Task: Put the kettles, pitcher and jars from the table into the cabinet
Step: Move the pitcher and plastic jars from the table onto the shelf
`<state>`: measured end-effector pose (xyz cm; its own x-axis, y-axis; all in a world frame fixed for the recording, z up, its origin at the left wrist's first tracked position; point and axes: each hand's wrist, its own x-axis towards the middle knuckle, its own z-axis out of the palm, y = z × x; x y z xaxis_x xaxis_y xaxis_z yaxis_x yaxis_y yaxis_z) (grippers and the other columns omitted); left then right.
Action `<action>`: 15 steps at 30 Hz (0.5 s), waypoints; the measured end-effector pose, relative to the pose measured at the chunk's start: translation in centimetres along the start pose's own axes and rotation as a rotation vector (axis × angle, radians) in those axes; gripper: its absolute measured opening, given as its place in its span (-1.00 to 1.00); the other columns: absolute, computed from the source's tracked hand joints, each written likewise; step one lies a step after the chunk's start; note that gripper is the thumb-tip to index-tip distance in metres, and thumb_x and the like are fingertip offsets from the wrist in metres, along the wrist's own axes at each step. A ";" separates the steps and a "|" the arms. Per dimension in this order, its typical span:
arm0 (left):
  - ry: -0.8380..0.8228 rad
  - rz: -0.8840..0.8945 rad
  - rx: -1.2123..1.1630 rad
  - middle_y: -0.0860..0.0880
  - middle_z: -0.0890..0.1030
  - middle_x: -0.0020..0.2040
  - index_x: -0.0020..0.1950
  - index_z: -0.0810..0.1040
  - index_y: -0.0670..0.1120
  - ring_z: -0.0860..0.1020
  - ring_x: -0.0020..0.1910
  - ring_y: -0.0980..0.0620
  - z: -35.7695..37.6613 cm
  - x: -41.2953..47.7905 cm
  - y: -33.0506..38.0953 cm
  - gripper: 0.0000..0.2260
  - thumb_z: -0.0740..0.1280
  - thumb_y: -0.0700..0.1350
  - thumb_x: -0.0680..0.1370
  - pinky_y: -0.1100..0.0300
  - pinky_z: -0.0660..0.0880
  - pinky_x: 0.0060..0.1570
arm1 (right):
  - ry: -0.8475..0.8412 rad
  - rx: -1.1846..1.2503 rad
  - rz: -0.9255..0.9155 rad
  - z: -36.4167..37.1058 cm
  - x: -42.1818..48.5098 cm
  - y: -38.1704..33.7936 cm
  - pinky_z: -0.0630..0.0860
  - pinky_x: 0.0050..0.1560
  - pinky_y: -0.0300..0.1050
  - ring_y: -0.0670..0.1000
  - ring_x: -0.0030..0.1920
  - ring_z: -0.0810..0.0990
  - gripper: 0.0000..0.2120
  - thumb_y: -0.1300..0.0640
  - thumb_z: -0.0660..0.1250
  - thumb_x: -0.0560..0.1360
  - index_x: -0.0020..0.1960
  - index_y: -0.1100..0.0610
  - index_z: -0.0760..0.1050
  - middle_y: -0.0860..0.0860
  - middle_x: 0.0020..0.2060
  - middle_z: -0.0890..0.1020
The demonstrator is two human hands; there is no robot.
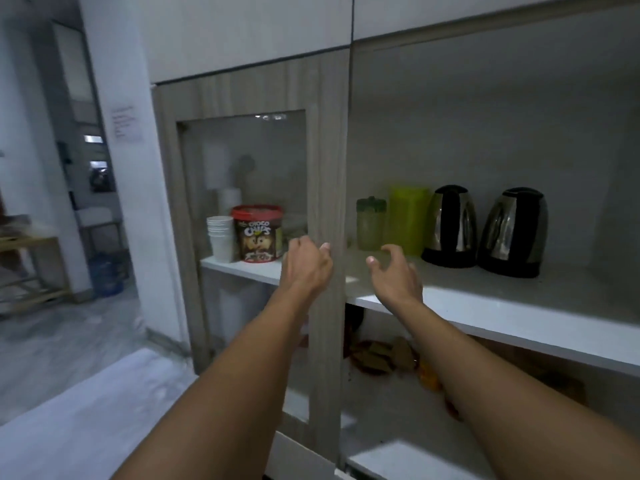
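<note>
Two steel kettles with black bases (450, 226) (514, 233) stand side by side on the white cabinet shelf (485, 317). Left of them stand a lime green pitcher (408, 220) and a small jar with a green lid (370, 225). My right hand (394, 277) hovers open in front of the jar, touching nothing. My left hand (306, 265) lies against the wooden stile of the glass cabinet door (327, 150), fingers loosely bent, holding nothing.
Behind the glass door sit a red-lidded Choco Chips tub (258, 233) and stacked paper cups (220, 237). Brown and orange items (381, 355) lie on the lower shelf. A white table (86, 427) lies at lower left. A blue water bottle (104, 275) stands on the floor beyond.
</note>
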<state>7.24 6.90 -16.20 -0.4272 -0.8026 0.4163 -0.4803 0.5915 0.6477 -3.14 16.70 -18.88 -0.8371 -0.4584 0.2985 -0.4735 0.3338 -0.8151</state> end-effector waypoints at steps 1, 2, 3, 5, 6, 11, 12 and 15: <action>0.031 -0.034 0.016 -0.24 0.47 0.29 0.28 0.46 -0.27 0.46 0.26 -0.24 -1.3 -0.7 -1.1 -0.60 0.14 0.03 0.64 -0.05 0.39 0.26 | -0.034 0.007 -0.022 1.0 -1.3 -0.8 0.40 0.14 -0.01 0.22 0.29 0.49 -0.58 -0.12 0.19 0.61 0.44 -0.06 0.31 0.18 0.34 0.45; 0.061 -0.069 0.026 -0.25 0.47 0.30 0.29 0.45 -0.26 0.45 0.27 -0.24 -2.6 -1.6 -2.4 -0.61 0.15 0.02 0.64 -0.05 0.39 0.28 | -0.068 0.015 -0.045 2.1 -2.5 -1.4 0.41 0.14 0.00 0.22 0.28 0.50 -0.58 -0.13 0.19 0.61 0.44 -0.07 0.31 0.18 0.34 0.45; 0.086 -0.104 0.034 -0.24 0.46 0.31 0.30 0.45 -0.25 0.45 0.28 -0.24 -3.7 -2.7 -3.9 -0.61 0.15 0.01 0.64 -0.05 0.39 0.29 | -0.105 0.021 -0.060 3.3 -4.0 -1.9 0.42 0.16 0.01 0.22 0.27 0.51 -0.58 -0.13 0.19 0.61 0.43 -0.08 0.32 0.18 0.34 0.44; 0.112 -0.169 0.064 -0.22 0.46 0.32 0.32 0.45 -0.22 0.46 0.28 -0.22 -6.1 -5.5 -6.8 -0.61 0.16 0.01 0.64 -0.05 0.42 0.29 | -0.200 0.028 -0.067 6.0 -7.0 -2.7 0.42 0.20 -0.01 0.23 0.28 0.50 -0.59 -0.12 0.21 0.61 0.42 -0.06 0.34 0.19 0.34 0.45; 0.124 -0.184 0.089 -0.20 0.47 0.32 0.32 0.45 -0.21 0.47 0.28 -0.21 -7.6 -7.1 -8.3 -0.62 0.16 0.02 0.63 -0.06 0.43 0.28 | -0.250 0.040 -0.065 7.4 -8.8 -3.2 0.41 0.23 -0.01 0.24 0.30 0.48 -0.60 -0.11 0.22 0.60 0.41 -0.05 0.35 0.21 0.34 0.46; 0.260 -0.264 0.260 -0.19 0.43 0.36 0.36 0.41 -0.20 0.44 0.29 -0.21 -18.6 -13.9 -16.1 -0.62 0.12 0.01 0.66 -0.03 0.39 0.25 | -0.471 0.073 -0.128 14.2 -18.3 -8.5 0.38 0.28 0.08 0.26 0.34 0.43 -0.58 -0.09 0.22 0.60 0.43 -0.02 0.33 0.23 0.35 0.46; 0.291 -0.297 0.289 -0.20 0.42 0.36 0.36 0.41 -0.20 0.44 0.29 -0.22 -21.3 -15.2 -17.7 -0.62 0.12 0.01 0.66 -0.04 0.39 0.24 | -0.505 0.085 -0.161 15.6 -20.5 -10.1 0.39 0.29 0.09 0.26 0.34 0.44 -0.58 -0.09 0.22 0.60 0.43 -0.02 0.33 0.23 0.35 0.47; 0.381 -0.397 0.362 -0.22 0.41 0.35 0.33 0.41 -0.22 0.43 0.28 -0.25 -29.3 -19.3 -22.7 -0.63 0.11 0.01 0.66 -0.05 0.39 0.22 | -0.628 0.139 -0.250 19.8 -27.3 -15.4 0.42 0.28 0.09 0.28 0.27 0.50 -0.57 -0.10 0.23 0.59 0.41 0.01 0.34 0.23 0.36 0.45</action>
<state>48.82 6.70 -20.26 0.1042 -0.8969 0.4298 -0.8015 0.1801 0.5702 32.47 7.77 -24.33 -0.3696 -0.9124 0.1760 -0.5571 0.0659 -0.8278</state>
